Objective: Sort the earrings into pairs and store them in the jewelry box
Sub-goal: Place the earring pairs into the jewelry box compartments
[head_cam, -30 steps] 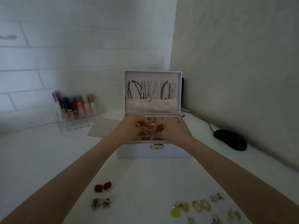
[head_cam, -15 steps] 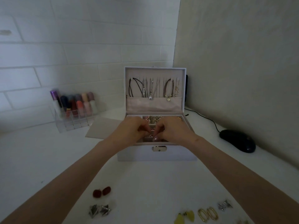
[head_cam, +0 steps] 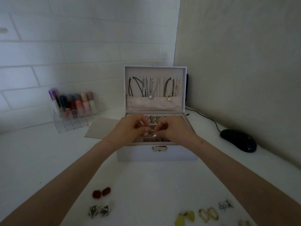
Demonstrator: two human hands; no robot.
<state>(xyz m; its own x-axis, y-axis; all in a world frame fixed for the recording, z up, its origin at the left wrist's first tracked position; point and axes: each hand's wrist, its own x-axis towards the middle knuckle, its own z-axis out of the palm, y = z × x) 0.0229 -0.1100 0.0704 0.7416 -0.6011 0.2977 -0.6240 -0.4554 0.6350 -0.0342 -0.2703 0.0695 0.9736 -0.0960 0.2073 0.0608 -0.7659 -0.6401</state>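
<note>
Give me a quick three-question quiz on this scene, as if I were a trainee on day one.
1. True or false: the lid of the jewelry box stands open.
2. The left hand and right hand are: A) close together over the box's tray; B) far apart; C) out of view.
3. What colour is the earring pair lying just beyond the silver earrings on the table?
Key: 1 true; 2 A; 3 red, the red earrings.

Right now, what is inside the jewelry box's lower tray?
Gold rings line the jewelry box's back row. The left hand and right hand cover the compartments in front, hiding their contents.
</note>
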